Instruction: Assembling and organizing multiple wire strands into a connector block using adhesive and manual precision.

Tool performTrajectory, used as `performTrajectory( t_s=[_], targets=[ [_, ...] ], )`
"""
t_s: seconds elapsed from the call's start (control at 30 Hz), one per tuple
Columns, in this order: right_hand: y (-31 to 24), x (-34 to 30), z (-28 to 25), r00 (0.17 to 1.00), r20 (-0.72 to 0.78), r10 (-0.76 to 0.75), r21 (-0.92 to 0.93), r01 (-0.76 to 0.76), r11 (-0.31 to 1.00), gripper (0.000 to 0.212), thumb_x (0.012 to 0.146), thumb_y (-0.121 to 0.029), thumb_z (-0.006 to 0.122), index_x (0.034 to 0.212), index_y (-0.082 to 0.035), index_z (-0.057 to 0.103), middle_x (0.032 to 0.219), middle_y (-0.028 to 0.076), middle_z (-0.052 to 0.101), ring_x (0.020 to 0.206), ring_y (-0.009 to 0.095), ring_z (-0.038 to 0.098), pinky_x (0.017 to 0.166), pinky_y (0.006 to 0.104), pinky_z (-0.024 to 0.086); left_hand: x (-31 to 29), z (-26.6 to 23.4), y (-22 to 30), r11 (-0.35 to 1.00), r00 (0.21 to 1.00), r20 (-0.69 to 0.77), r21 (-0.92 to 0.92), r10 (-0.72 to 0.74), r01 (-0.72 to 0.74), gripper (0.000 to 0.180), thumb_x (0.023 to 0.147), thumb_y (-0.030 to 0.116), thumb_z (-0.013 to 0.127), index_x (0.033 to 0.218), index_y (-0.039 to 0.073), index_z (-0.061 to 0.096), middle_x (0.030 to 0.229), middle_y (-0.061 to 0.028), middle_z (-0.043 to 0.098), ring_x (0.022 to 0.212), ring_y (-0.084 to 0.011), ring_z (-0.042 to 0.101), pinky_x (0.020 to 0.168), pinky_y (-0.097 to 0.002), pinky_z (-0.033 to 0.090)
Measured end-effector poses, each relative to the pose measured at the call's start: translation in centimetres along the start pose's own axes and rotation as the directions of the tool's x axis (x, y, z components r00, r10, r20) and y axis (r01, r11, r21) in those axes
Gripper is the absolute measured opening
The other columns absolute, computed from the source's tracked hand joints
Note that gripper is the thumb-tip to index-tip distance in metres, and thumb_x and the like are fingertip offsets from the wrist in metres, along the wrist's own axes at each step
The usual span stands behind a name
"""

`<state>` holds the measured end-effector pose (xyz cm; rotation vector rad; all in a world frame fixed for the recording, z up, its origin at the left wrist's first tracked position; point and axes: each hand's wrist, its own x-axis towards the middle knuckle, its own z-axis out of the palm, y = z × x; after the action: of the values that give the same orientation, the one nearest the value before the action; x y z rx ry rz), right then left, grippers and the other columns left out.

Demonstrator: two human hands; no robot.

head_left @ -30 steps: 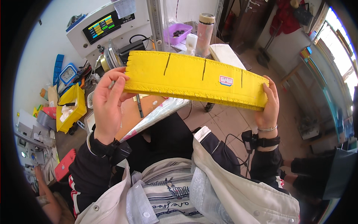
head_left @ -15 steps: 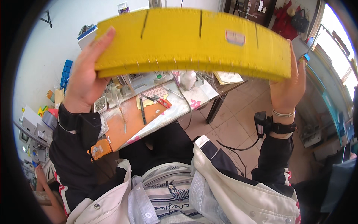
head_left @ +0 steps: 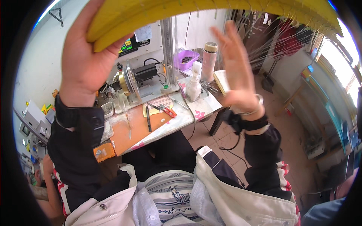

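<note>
A long yellow padded strip is raised across the top of the view, its upper part cut off by the picture edge. My left hand grips its left end, the thumb underneath and the fingers behind. Many fine pale threads or wires stick out from the strip's lower edge and trail at the right. Below the strip, my right hand is raised with fingers stretched and apart, smeared a little by motion. It looks empty and near the threads; whether it touches any I cannot tell.
On the worktable ahead are a machine with a round disc, a white pump bottle, a pink flask, a purple basket, a red-handled tool and a black pen. Another person's arm shows at lower left.
My right hand has let go of the strip's right end and moved left and inward, opening. The strip has risen, held by my left hand, uncovering the machine and flask.
</note>
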<state>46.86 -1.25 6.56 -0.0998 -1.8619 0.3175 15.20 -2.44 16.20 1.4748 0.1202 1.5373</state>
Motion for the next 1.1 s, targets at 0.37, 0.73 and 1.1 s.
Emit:
performTrajectory(
  t_s=[0.37, 0.73, 1.1],
  targets=[
    [5.5, 1.4, 4.8, 0.952, -0.177, 0.25, -0.511, -0.306, 0.803, 0.029, 0.093, -0.013, 0.06, 0.122, -0.011, 0.065, 0.081, 0.007, 0.071, 0.084, 0.024, 0.069, 0.101, 0.0443, 0.042, 1.3, -3.7, 3.3, 0.982, 0.985, 0.085, -0.126, 0.15, -0.138, 0.034, 0.103, 0.019, 0.051, 0.129, -0.003, 0.055, 0.123, -0.0197, 0.063, 0.116, -0.03, 0.063, 0.092, -0.0316, 0.059],
    [-2.9, 0.7, -16.7, 0.853, -0.517, 0.075, -0.605, -0.426, 0.673, 0.022, 0.097, -0.013, 0.057, 0.109, -0.004, 0.073, 0.075, -0.004, 0.06, 0.065, 0.002, 0.048, 0.058, 0.0191, 0.038, 0.3, -10.0, 3.3, 0.95, 0.827, -0.471, 0.114, 0.308, -0.289, 0.039, 0.105, 0.018, 0.047, 0.132, -0.011, 0.046, 0.133, -0.0289, 0.052, 0.127, -0.0347, 0.055, 0.099, -0.0349, 0.056],
    [-18.7, -13.3, -32.8, 0.884, -0.437, -0.163, -0.816, -0.467, -0.342, 0.036, 0.09, -0.007, 0.05, 0.12, 0.0, 0.067, 0.096, 0.008, 0.071, 0.084, 0.016, 0.064, 0.079, 0.0317, 0.05, -1.4, -12.3, -1.1, 0.946, 0.993, -0.085, -0.307, 0.084, -0.107, 0.035, 0.104, 0.017, 0.049, 0.126, -0.011, 0.052, 0.127, -0.0273, 0.059, 0.118, -0.0347, 0.061, 0.095, -0.0357, 0.058]
  ],
)
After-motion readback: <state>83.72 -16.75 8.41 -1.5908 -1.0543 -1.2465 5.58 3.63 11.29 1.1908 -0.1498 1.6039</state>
